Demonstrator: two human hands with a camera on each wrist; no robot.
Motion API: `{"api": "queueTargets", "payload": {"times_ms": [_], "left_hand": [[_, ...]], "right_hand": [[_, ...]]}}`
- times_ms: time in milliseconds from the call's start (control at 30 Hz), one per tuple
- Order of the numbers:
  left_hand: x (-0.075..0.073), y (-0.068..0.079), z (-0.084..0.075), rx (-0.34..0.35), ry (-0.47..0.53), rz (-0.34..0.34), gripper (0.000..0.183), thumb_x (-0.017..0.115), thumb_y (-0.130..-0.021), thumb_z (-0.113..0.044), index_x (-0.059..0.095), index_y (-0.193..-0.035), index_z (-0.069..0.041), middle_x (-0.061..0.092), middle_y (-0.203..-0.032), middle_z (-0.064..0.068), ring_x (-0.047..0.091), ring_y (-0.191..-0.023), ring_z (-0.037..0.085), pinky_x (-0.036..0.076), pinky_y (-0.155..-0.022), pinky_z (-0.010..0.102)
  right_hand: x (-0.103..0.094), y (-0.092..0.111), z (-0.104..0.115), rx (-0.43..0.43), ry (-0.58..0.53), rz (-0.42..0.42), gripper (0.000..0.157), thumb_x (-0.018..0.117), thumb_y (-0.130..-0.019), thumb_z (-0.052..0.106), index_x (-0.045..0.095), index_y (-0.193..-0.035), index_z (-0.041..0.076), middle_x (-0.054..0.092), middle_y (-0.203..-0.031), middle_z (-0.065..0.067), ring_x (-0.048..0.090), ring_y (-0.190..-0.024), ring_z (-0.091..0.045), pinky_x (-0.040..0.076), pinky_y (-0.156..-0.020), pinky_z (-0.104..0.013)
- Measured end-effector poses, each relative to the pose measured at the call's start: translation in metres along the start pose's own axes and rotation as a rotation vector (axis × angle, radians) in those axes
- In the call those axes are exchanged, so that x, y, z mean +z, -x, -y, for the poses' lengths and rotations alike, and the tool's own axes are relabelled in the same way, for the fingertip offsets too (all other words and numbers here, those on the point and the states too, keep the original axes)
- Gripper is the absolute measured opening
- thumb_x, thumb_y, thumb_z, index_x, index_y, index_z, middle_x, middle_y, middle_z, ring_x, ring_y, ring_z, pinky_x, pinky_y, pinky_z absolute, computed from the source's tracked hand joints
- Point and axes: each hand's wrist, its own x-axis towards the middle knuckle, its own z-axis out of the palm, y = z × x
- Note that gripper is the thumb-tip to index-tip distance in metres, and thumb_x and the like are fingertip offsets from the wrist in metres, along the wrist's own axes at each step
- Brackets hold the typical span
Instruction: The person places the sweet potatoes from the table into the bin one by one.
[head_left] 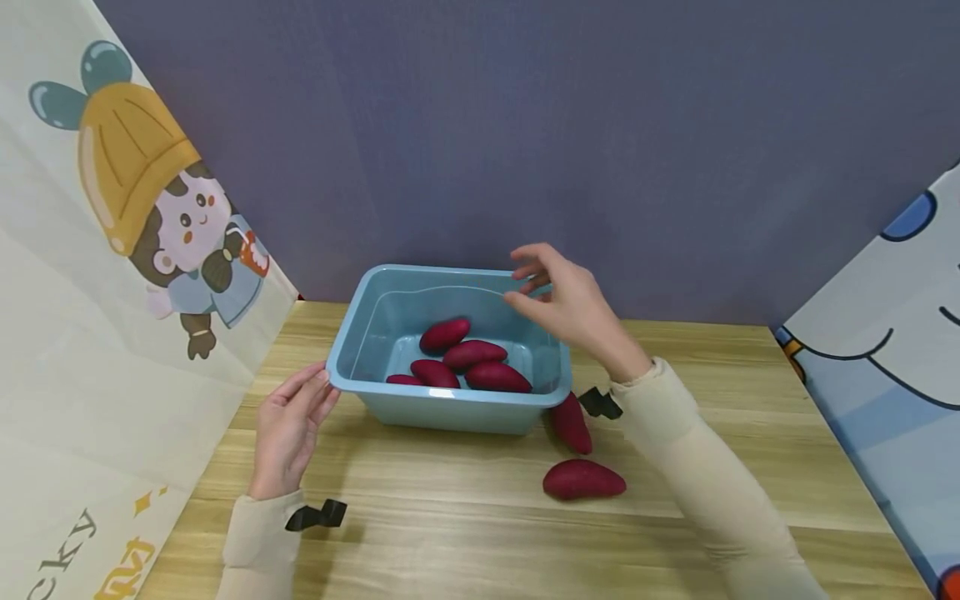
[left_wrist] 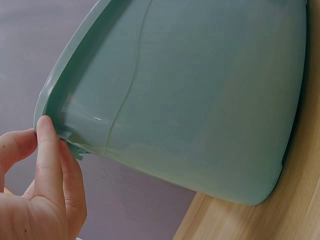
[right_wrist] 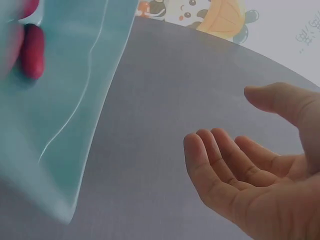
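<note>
A light blue plastic basin [head_left: 450, 412] stands on the wooden table and holds several purple-red sweet potatoes [head_left: 474, 354]. At its front left corner my left hand [head_left: 288, 429] pinches the rim between thumb and fingers, as the left wrist view also shows with the basin's outer wall [left_wrist: 200, 100]. My right hand [head_left: 562, 304] hovers over the back right part of the basin, fingers loosely bent and nothing in them. Beside the basin's right end lies one sweet potato [head_left: 572, 425], its upper part hidden by the rim. Another sweet potato [head_left: 583, 480] lies nearer the front.
A grey-blue wall panel [head_left: 480, 133] rises right behind the basin. White printed sheets with cartoon figures close off the left side [head_left: 60, 333] and the right side [head_left: 892, 333]. The wooden tabletop [head_left: 435, 525] stretches forward and to the right.
</note>
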Motion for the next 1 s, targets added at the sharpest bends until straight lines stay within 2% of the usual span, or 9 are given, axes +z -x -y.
{"api": "queueTargets", "payload": {"times_ms": [133, 300, 533, 800, 900, 1000], "left_hand": [[0.0, 0.001, -0.001, -0.002, -0.001, 0.002, 0.015, 0.072, -0.093, -0.003, 0.074, -0.107, 0.002, 0.071, -0.104, 0.011, 0.072, -0.092, 0.017, 0.058, -0.086, 0.029], [0.0, 0.001, -0.001, -0.004, -0.009, 0.0, 0.015, 0.072, -0.093, -0.004, 0.074, -0.107, 0.001, 0.071, -0.104, 0.011, 0.072, -0.093, 0.017, 0.058, -0.086, 0.029], [0.0, 0.0, 0.0, -0.002, -0.004, 0.006, 0.015, 0.072, -0.093, -0.004, 0.074, -0.107, 0.001, 0.071, -0.105, 0.011, 0.072, -0.092, 0.017, 0.058, -0.086, 0.029], [0.0, 0.0, 0.0, -0.003, -0.005, 0.007, 0.017, 0.073, -0.093, -0.005, 0.073, -0.108, 0.001, 0.071, -0.105, 0.011, 0.072, -0.092, 0.017, 0.058, -0.086, 0.029], [0.001, 0.0, 0.0, -0.004, -0.007, 0.008, 0.017, 0.072, -0.093, -0.005, 0.073, -0.108, 0.001, 0.071, -0.105, 0.011, 0.072, -0.092, 0.017, 0.058, -0.086, 0.029], [0.0, 0.0, 0.0, -0.006, -0.003, 0.005, 0.015, 0.072, -0.093, -0.004, 0.074, -0.107, 0.001, 0.071, -0.104, 0.011, 0.072, -0.092, 0.017, 0.058, -0.086, 0.029]], "right_hand": [[-0.009, 0.032, -0.017, -0.034, 0.012, -0.049, 0.05, 0.075, -0.093, 0.016, 0.053, -0.137, 0.01, 0.065, -0.116, -0.005, 0.065, -0.1, -0.02, 0.06, -0.085, -0.038], [-0.015, 0.071, -0.039, -0.027, 0.011, -0.076, 0.05, 0.075, -0.091, 0.007, 0.053, -0.135, 0.005, 0.065, -0.113, -0.009, 0.065, -0.098, -0.025, 0.061, -0.083, -0.045], [-0.007, 0.123, -0.078, 0.005, 0.078, -0.093, 0.046, 0.076, -0.089, 0.004, 0.055, -0.13, 0.0, 0.067, -0.109, -0.008, 0.067, -0.092, -0.024, 0.062, -0.076, -0.044], [0.014, 0.172, -0.127, 0.066, -0.049, -0.069, 0.046, 0.076, -0.088, -0.001, 0.057, -0.13, 0.004, 0.067, -0.109, -0.006, 0.066, -0.093, -0.026, 0.062, -0.076, -0.036], [0.022, 0.188, -0.141, 0.073, -0.09, -0.024, 0.049, 0.076, -0.089, 0.002, 0.055, -0.133, 0.007, 0.065, -0.113, -0.008, 0.065, -0.097, -0.026, 0.062, -0.079, -0.035], [0.031, 0.202, -0.153, 0.096, -0.14, 0.033, 0.051, 0.077, -0.09, 0.006, 0.053, -0.135, 0.005, 0.065, -0.117, -0.014, 0.064, -0.101, -0.028, 0.061, -0.081, -0.039]]}}
